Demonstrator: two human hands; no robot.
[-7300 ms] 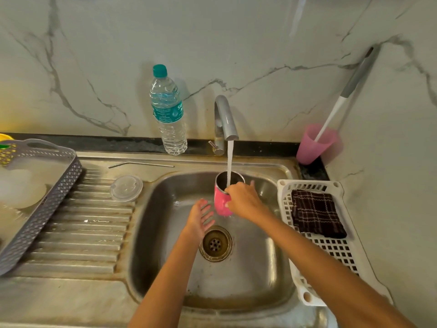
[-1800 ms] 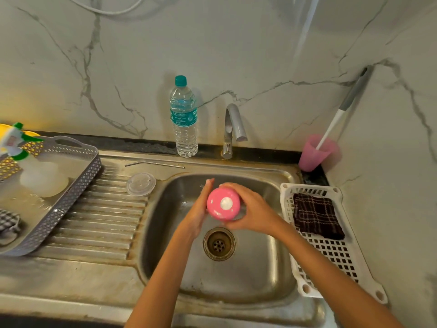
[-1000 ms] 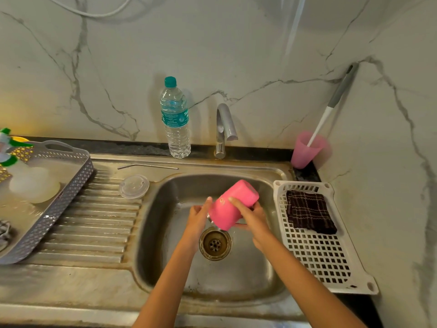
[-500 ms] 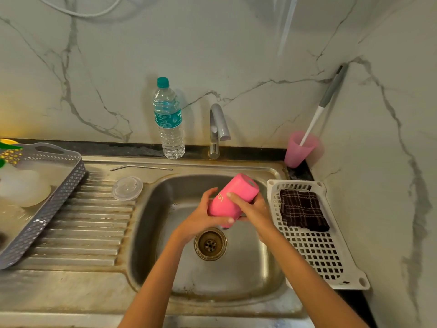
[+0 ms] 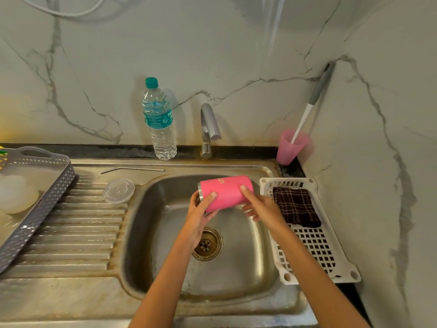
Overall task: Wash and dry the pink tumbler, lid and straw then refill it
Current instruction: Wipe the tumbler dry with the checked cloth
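The pink tumbler lies on its side above the steel sink, its steel rim pointing left. My left hand grips its rim end from below, thumb over the pink wall. My right hand holds the base end, with the thumb on top and the fingers underneath. The clear round lid lies flat on the ribbed drainboard left of the basin. The thin metal straw lies along the sink's back ledge. No water runs from the tap.
A water bottle with a teal cap stands by the wall left of the tap. A white perforated tray with a dark checked cloth sits right of the basin. A pink cup holds a brush. A grey basket lies at far left.
The tap ran into the upright tumbler; now it is off. Both hands tipped the tumbler mouth-down over the drain, then turned it level, rim to the left.
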